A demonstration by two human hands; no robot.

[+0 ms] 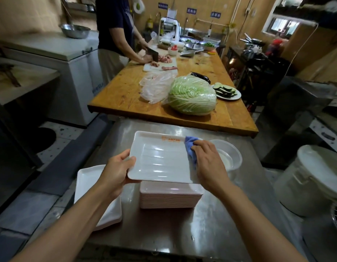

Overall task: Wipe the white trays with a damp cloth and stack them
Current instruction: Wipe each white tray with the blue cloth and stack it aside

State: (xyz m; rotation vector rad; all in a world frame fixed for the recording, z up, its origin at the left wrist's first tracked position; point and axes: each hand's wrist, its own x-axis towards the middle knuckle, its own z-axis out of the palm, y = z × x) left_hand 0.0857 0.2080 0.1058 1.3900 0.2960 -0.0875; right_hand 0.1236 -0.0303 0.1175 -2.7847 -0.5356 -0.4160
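My left hand (117, 170) grips the left edge of a white ribbed tray (160, 157), thumb on the rim, and holds it up above a stack of several trays (170, 197) on the steel table (182, 233). My right hand (208, 159) holds a blue cloth (191, 148) against the tray's right side. An orange logo runs along the tray's far rim. To the left, under my left forearm, lie white trays (88, 186) at the table's edge.
A clear plastic bowl (230, 156) with liquid stands just right of the tray. Behind is a wooden table (126, 95) with a wrapped cabbage (192, 95), plastic bag and plate of sliced eggplant. A person (114, 35) chops meat at its far end. A white bucket (311, 178) stands right.
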